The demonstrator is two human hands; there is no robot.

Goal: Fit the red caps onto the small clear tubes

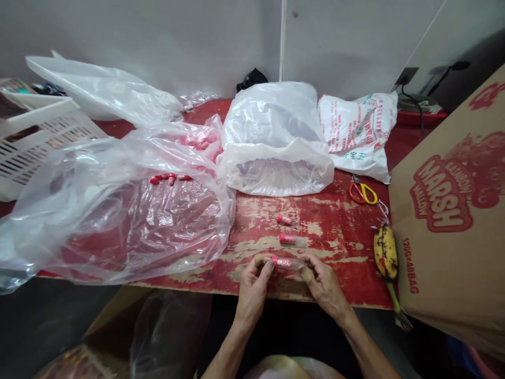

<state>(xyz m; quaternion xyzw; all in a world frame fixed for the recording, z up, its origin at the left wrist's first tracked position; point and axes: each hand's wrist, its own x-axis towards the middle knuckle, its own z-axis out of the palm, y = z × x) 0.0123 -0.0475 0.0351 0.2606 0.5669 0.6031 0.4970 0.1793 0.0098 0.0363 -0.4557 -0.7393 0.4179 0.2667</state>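
Note:
Between my two hands, over the front edge of the red table, lies a small clear plastic tube [287,263] with a red cap and a red-and-white label. My left hand [255,281] pinches its capped end between thumb and finger. At the clear end, my right hand [320,281] grips with thumb and fingertips. Two similar capped tubes lie just beyond: one tube [292,240] close by, another tube [288,220] farther back. Several red caps [171,179] show in the mouth of a large clear plastic bag [173,221] to the left.
A white plastic bag [276,116] stands open behind the tubes. Right of it are a printed white sack [359,134], scissors [363,191] with red and yellow handles, a spotted banana [385,252] and a cardboard box [445,252]. A white basket [43,131] stands at left.

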